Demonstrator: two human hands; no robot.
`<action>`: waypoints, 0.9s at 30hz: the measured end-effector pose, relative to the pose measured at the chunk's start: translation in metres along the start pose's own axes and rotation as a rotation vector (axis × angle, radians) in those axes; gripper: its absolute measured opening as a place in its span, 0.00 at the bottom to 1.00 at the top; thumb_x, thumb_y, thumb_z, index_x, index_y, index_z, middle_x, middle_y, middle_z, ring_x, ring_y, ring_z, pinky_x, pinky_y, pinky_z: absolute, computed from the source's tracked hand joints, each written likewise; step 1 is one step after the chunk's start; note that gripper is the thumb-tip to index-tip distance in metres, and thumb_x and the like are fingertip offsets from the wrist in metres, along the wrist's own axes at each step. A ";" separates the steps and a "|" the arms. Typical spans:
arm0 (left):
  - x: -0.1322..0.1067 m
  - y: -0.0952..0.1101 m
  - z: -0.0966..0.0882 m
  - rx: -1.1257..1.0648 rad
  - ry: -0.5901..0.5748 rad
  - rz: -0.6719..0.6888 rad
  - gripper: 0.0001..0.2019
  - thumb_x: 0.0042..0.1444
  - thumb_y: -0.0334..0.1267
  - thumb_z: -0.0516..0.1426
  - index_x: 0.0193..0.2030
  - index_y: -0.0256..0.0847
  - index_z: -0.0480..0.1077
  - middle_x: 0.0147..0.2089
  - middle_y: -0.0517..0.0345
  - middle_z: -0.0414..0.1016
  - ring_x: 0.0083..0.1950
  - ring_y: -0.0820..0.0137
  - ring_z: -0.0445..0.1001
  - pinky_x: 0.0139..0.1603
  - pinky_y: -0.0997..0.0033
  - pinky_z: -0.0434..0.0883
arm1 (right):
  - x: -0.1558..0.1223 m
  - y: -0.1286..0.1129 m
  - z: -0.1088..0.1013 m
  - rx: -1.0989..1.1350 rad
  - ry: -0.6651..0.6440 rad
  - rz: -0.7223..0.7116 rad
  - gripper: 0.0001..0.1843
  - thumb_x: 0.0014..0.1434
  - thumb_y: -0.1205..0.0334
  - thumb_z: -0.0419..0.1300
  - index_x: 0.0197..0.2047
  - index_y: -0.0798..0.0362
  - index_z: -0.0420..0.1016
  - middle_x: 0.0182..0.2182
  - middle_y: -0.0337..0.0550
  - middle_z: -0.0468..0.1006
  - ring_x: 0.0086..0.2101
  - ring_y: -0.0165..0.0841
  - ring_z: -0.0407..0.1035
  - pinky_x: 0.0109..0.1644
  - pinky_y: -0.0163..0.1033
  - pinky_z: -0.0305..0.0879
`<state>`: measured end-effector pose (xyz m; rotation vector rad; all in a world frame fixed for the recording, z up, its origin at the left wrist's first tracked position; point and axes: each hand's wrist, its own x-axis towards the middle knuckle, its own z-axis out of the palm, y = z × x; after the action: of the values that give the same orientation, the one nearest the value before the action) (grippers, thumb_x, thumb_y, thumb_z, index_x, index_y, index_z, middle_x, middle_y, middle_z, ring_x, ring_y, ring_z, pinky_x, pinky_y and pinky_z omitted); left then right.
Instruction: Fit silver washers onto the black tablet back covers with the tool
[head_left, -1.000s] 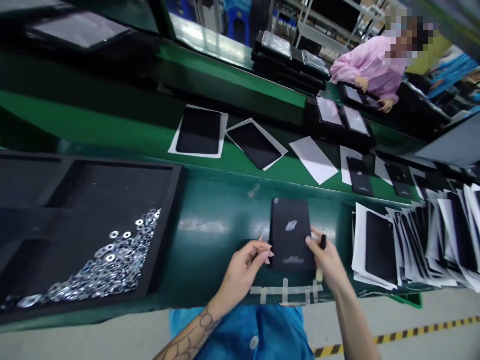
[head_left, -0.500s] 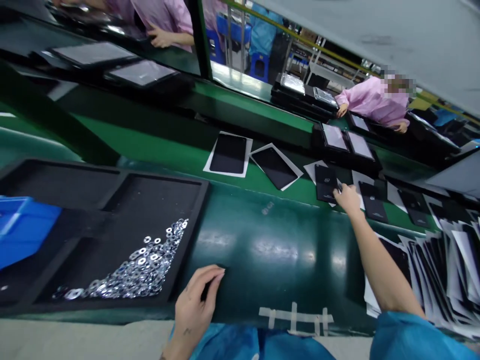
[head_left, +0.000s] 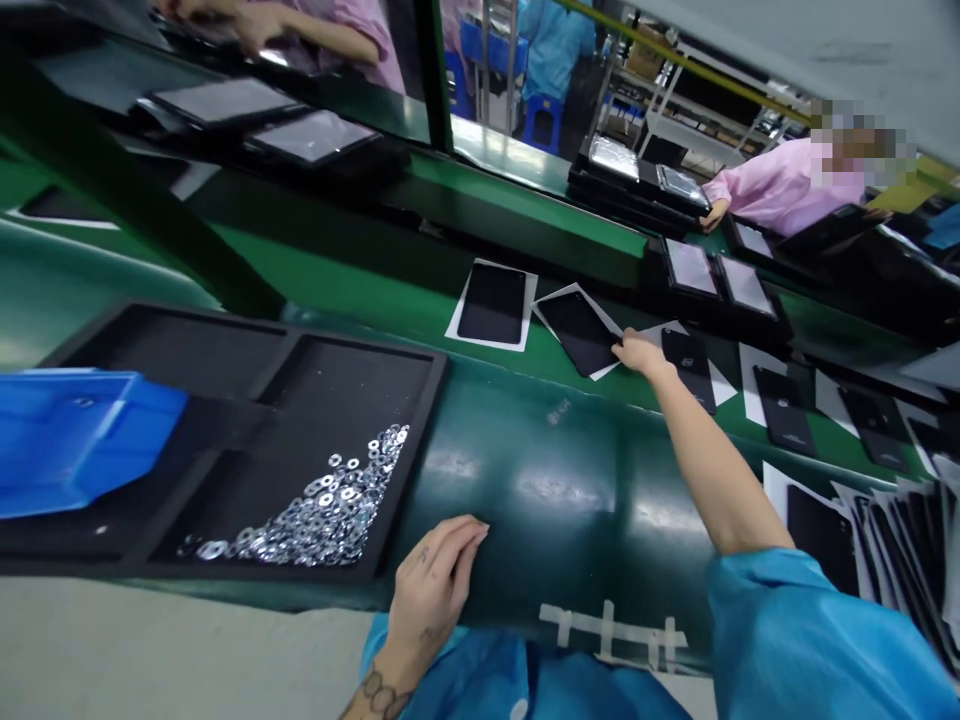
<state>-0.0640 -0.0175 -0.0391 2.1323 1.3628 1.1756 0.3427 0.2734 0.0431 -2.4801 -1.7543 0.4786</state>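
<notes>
My right hand (head_left: 639,352) reaches out over the green belt, fingers closed at the lower right corner of a black tablet back cover (head_left: 579,332), which lies tilted on a white sheet. Left of it, another black cover (head_left: 491,303) rests on its own white sheet. To the right lies a cover with a logo (head_left: 688,365), partly over white paper. My left hand (head_left: 435,575) hovers low above the green bench, thumb and fingertips pressed together; anything between them is hidden. Near it, shiny metal washers (head_left: 330,510) are heaped in a black compartment tray (head_left: 442,385).
A blue bin (head_left: 90,430) sits on the tray's left side. More covers on paper run along the belt (head_left: 360,285) to the right, beside a fanned stack (head_left: 900,550). A slanted green post (head_left: 150,210) crosses the left. People in pink work across the line.
My right hand has moved left from the logo cover to the tilted cover's corner. My left hand keeps its pinch. The view has shifted somewhat left.
</notes>
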 end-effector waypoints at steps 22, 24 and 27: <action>0.092 0.006 0.013 -0.182 -0.496 -0.329 0.12 0.70 0.48 0.58 0.43 0.45 0.79 0.35 0.59 0.82 0.35 0.65 0.78 0.40 0.68 0.70 | -0.331 -0.033 0.053 -0.219 -0.488 -1.101 0.10 0.71 0.57 0.62 0.50 0.52 0.81 0.40 0.45 0.86 0.34 0.36 0.78 0.32 0.39 0.59; 0.114 0.006 0.021 -0.145 -0.591 -0.297 0.10 0.68 0.46 0.59 0.43 0.45 0.79 0.36 0.59 0.83 0.36 0.65 0.78 0.40 0.68 0.69 | -0.320 -0.033 0.061 -0.030 -0.499 -1.040 0.18 0.70 0.58 0.63 0.61 0.50 0.79 0.46 0.46 0.87 0.38 0.36 0.80 0.38 0.37 0.65; 0.140 0.004 0.032 -0.122 -0.691 -0.273 0.09 0.65 0.44 0.61 0.42 0.44 0.80 0.40 0.56 0.85 0.39 0.64 0.79 0.42 0.68 0.70 | -0.282 -0.017 0.057 0.493 -0.341 -0.784 0.21 0.70 0.61 0.62 0.65 0.47 0.78 0.46 0.44 0.86 0.41 0.33 0.79 0.45 0.37 0.70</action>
<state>-0.0096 0.1069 0.0085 1.9138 1.1600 0.3429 0.2259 0.0104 0.0524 -1.3021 -2.1810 1.1034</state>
